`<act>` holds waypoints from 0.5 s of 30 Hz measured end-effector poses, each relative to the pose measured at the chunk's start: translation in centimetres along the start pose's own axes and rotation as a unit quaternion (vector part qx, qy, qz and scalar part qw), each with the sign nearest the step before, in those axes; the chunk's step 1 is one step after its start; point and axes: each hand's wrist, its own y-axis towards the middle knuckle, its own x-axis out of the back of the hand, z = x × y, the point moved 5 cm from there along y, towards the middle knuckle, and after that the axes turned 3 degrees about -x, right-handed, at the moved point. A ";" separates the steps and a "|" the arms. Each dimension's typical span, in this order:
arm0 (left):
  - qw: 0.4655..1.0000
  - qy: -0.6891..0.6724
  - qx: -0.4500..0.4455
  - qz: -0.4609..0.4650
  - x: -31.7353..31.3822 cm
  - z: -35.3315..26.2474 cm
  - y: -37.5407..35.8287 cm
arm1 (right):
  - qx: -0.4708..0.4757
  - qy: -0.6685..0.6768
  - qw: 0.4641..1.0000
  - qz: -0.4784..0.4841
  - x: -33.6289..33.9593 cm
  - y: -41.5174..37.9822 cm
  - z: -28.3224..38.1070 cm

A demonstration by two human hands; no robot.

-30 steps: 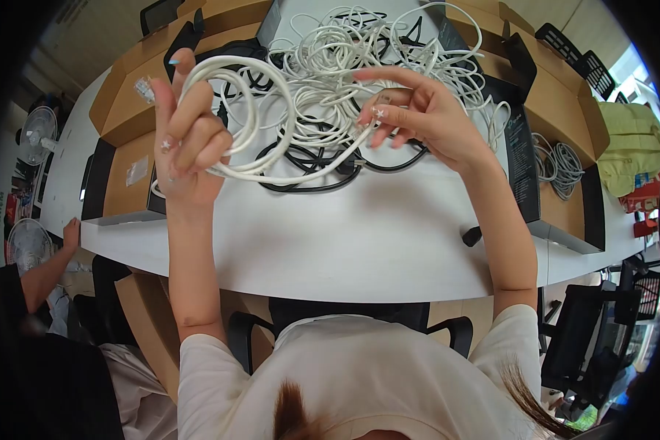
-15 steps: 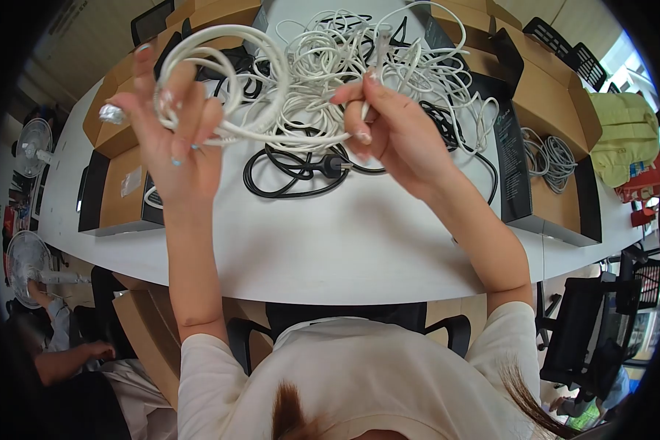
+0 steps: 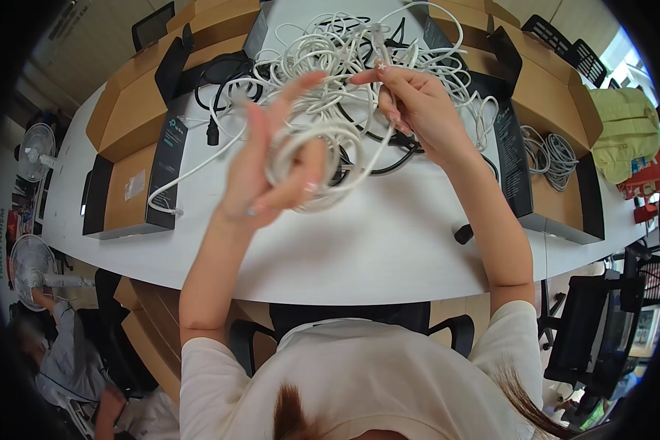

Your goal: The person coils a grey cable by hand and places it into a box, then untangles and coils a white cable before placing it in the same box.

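My left hand (image 3: 251,172), blurred by motion, carries a coil of white cable (image 3: 334,199), with some fingers curled through the loops. Its thumb and index finger stretch upward. My right hand (image 3: 427,110) pinches the same white cable near its end, where a clear plug (image 3: 379,45) sticks up above the fingertips. A length of cable runs between both hands. Behind them lies a tangled heap of white cables (image 3: 312,55). A black power cord (image 3: 389,170) is partly hidden behind the coil and my right hand.
Open cardboard boxes stand left (image 3: 128,187) and right (image 3: 557,213); the right one contains a grey coiled cable (image 3: 557,161). A black plug (image 3: 213,132) lies by the left box, another black connector (image 3: 463,234) beside my right forearm. A seated person (image 3: 81,352) and fans (image 3: 33,268) are at left.
My left hand has swung down and right with the coil, which now hangs lower and nearer my right hand. My right hand has shifted slightly right, still pinching the cable.
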 end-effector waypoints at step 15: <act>0.984 0.007 0.178 -0.023 1.4 4.9 -0.3 | 0.371 -0.332 0.867 -0.004 -3.7 -2.3 2.4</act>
